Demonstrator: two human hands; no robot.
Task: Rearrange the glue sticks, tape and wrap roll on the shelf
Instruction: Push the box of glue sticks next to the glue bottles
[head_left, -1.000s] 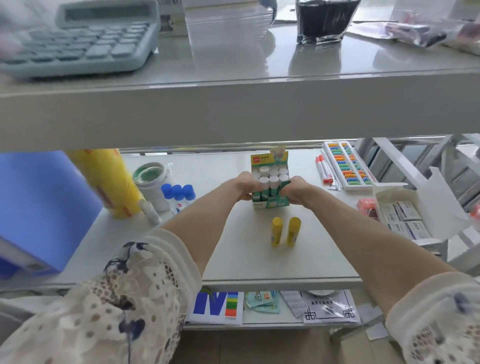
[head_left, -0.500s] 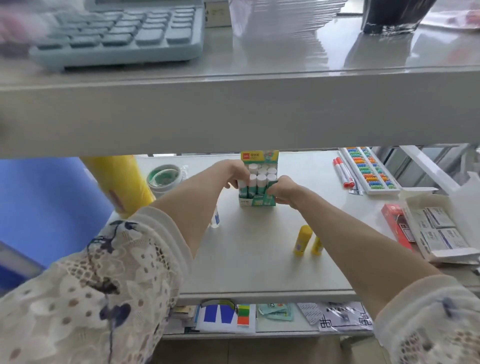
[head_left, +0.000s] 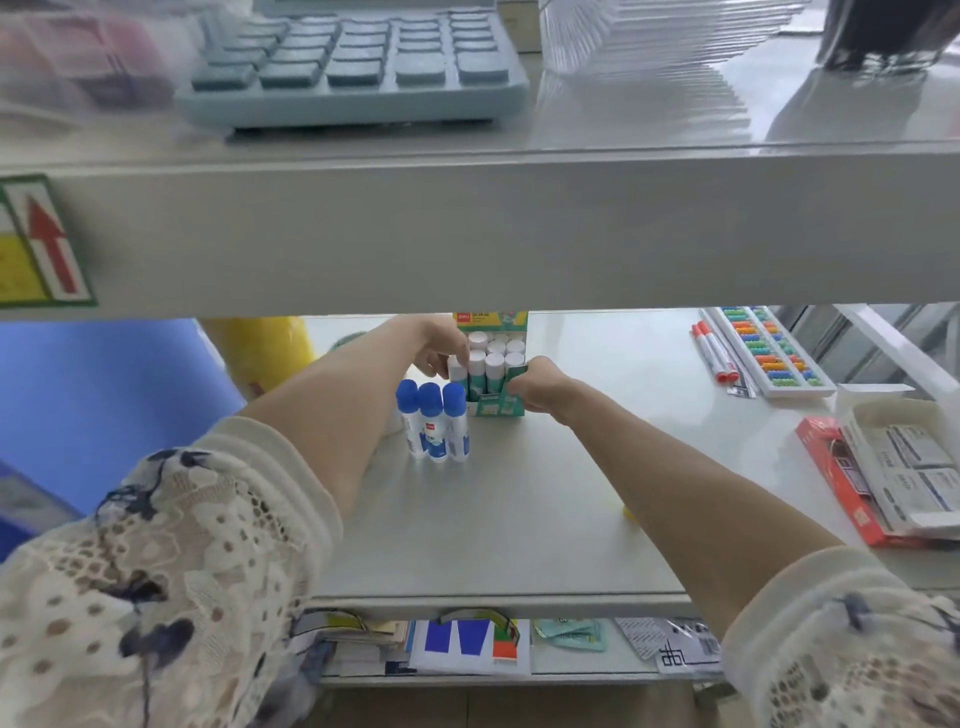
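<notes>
A green display box of white-capped glue sticks (head_left: 493, 374) stands far back on the middle shelf (head_left: 519, 519). My left hand (head_left: 441, 345) grips its left side and my right hand (head_left: 537, 384) grips its right front corner. Three blue-capped glue sticks (head_left: 434, 421) stand upright just in front of the box, to its left. The yellow wrap roll (head_left: 260, 348) stands at the back left, partly hidden by my left arm. A sliver of a yellow glue stick (head_left: 628, 512) shows under my right forearm. The tape roll is hidden.
The upper shelf's front edge (head_left: 467, 234) hangs low over the work area, with a calculator (head_left: 353, 67) on top. A blue folder (head_left: 104, 405) stands at left. Red markers (head_left: 714, 351), a bead tray (head_left: 769, 351) and an open white box (head_left: 904, 467) lie at right.
Both hands have pushed the green box further back on the shelf. The camera has moved closer and to the right; the blue-capped sticks now show again in front of the box.
</notes>
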